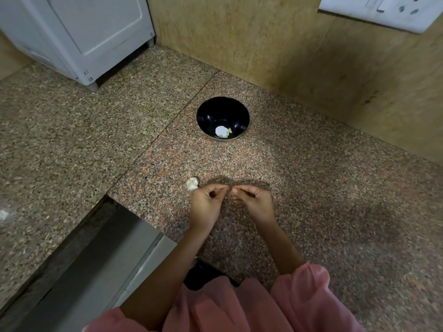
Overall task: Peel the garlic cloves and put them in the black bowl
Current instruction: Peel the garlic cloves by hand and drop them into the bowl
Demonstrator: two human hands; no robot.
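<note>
A black bowl [223, 116] stands on the speckled granite counter [311, 188], with one pale peeled clove [229, 131] lying beside a bright white glare spot in its bottom. A white piece of garlic [192, 183] lies on the counter just left of my hands. My left hand [207, 203] and my right hand [254, 202] meet fingertip to fingertip in front of the bowl, pinching something small between them. That small thing is mostly hidden by the fingers; I cannot tell whether it is a clove or skin.
A grey-white appliance [91, 37] stands at the back left. A tan wall [287, 44] runs behind the bowl, with a white socket plate [383, 13] at top right. The counter's cut-out edge and a steel surface [96, 259] lie at lower left.
</note>
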